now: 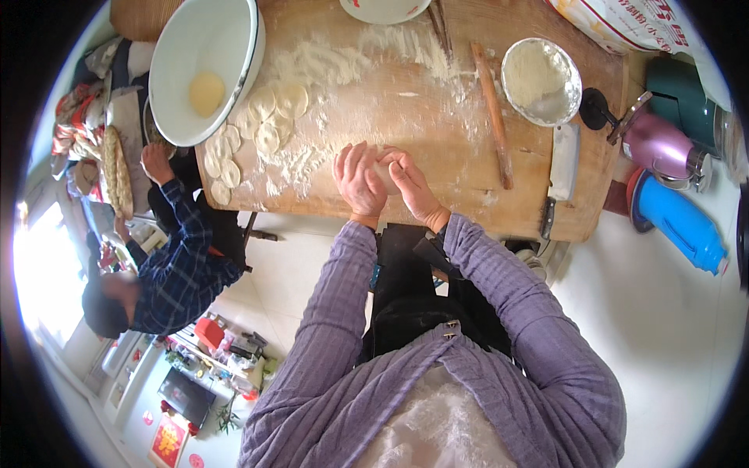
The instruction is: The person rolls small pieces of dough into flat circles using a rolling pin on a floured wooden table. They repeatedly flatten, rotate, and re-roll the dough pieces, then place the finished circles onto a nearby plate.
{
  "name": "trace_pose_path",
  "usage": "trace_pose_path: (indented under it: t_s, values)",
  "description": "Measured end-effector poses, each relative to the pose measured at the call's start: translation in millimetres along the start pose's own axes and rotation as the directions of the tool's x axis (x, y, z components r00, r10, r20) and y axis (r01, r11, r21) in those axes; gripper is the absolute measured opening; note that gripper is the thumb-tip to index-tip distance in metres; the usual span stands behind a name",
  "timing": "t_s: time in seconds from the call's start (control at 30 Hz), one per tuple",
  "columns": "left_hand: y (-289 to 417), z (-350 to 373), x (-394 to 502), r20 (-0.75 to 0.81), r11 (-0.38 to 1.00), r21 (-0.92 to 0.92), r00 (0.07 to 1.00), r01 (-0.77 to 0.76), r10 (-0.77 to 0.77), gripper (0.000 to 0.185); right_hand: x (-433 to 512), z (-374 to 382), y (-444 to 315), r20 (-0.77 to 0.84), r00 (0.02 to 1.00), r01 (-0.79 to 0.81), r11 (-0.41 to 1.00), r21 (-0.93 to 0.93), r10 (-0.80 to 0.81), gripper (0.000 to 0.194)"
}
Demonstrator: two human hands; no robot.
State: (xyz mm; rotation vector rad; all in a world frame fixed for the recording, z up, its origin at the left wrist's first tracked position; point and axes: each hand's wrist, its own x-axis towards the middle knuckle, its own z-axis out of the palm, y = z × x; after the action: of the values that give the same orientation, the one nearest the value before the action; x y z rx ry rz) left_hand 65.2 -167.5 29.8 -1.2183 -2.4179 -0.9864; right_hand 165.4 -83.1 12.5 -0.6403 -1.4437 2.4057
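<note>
My left hand (360, 184) and my right hand (414, 190) are cupped together around a piece of pale dough (386, 177) near the front edge of the wooden table (433, 128). Fingers cover most of the dough. Left of them, thin round dough wrappers (268, 138) lie overlapping on loose flour. Farther left, a white enamel basin (187, 35) holds a yellowish ball of dough (206, 93). A wooden rolling pin (493, 120) rests to the right of my hands. Beyond it stand a bowl of flour (533, 73) and a cleaver (564, 164) with a black handle.
At the left, a person in a plaid shirt (175, 263) reaches toward a container beside the basin. Chopsticks (440, 29) and another bowl (386, 10) are at the far side. A printed flour bag (626, 23), a pink flask (661, 143) and a blue thermos (679, 219) stand right.
</note>
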Motion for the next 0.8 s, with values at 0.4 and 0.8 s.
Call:
trace_pose_path:
  t_s: [0.4, 0.8]
  values:
    - [-66.7, 39.4, 68.2, 0.322, 0.752, -0.124, 0.743, 0.647, -0.587, 0.037, 61.9, -7.0, -8.0, 0.008, 0.989, -0.132, 0.854, 0.503, 0.148, 0.053]
    - [-37.9, 27.6, 17.8, 0.127, 0.986, 0.075, 0.979, 0.149, -0.157, 0.036, 33.6, -8.3, 6.8, -0.05, 0.998, 0.03, 0.959, -0.282, -0.046, 0.058]
